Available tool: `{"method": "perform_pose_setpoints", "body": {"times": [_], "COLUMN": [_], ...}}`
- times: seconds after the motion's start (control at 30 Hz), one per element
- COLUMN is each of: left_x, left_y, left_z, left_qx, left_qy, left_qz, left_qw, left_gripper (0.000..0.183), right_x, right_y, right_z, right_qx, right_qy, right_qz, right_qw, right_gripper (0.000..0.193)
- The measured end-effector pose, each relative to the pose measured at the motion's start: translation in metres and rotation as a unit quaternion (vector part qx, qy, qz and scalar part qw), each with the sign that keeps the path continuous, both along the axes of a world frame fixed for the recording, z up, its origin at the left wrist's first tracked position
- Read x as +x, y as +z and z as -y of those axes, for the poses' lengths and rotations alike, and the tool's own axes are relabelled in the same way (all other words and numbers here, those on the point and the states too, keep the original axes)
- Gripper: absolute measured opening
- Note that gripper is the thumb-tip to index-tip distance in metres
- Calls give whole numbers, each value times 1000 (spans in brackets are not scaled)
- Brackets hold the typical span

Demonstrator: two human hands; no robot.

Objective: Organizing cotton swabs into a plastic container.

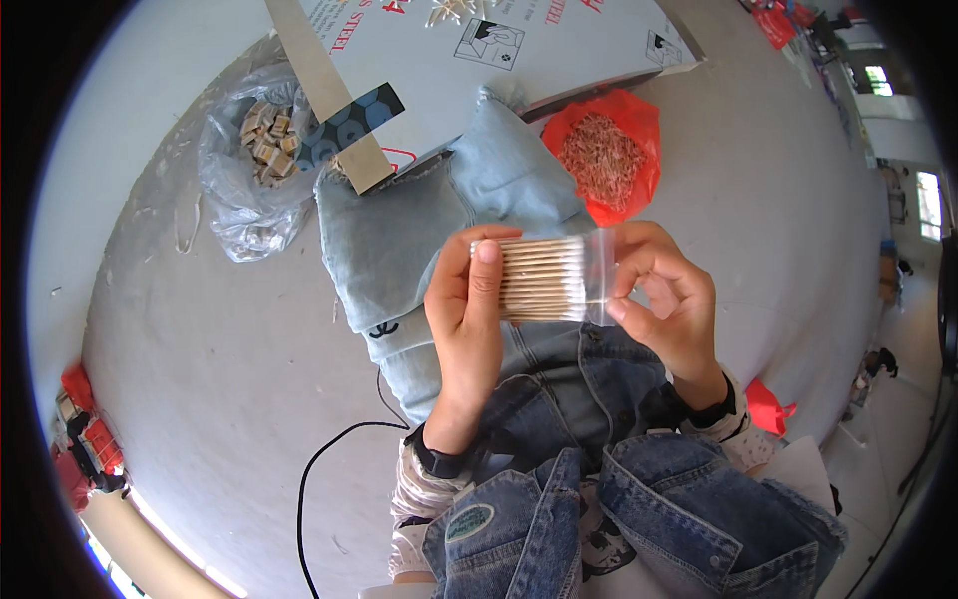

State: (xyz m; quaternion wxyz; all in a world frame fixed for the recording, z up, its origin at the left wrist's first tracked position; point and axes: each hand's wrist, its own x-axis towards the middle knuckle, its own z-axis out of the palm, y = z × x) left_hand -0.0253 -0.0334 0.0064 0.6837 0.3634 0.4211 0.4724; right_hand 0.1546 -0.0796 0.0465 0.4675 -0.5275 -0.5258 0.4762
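While a small, flat, clear plastic bag [544, 275] packed with a row of tan, white-tipped cotton swabs [534, 292] was held up over the pale-blue denim-covered lap [399, 240], short of the near edge of the silver-grey, red-printed table [569, 55], the bag's left end was gripped by the left hand [464, 309], whose thumb was laid on the front and whose fingers were folded mostly out of sight behind. By the right hand [674, 299], nearly closed with thumb and fingertips brought together, the clear flap [600, 270] at the bag's right end was pinched. Whether the flap was sealed could not be told. The bag was judged very light; its film was likely thin, slick and limp, while stiffness was expected along the packed swabs, which might be snapped if bent hard. The cotton tips [574, 282] were thought soft and easily crushed, so a grip was best taken across the middle of the swabs. Beside the near edge, toward the table's right corner, a red plastic bag [648, 130] of loose thin sticks [601, 158] was placed.
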Motion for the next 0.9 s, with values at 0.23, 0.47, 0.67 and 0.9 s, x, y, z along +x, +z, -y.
{"method": "perform_pose_setpoints", "body": {"times": [0.23, 0.47, 0.67, 0.9], "left_x": [2, -8, -15, -25], "left_y": [-25, -50, -67, -74], "left_z": [-23, -45, -64, -77], "left_qx": [-40, -114, -158, -194], "left_qy": [53, 102, 184, 233], "left_qz": [1, 56, 58, 35], "left_qw": [998, 987, 968, 952], "left_gripper": [36, 37, 34, 34], "right_x": [10, 28, 136, 142], "right_y": [-12, -30, -101, -146], "right_z": [-20, -48, -78, -188], "right_qx": [-45, -46, -27, 34], "right_qy": [-83, -172, -213, -156], "right_qz": [-151, -174, 414, 364], "right_qw": [984, 968, 885, 917], "right_gripper": [11, 9, 12, 18]}}
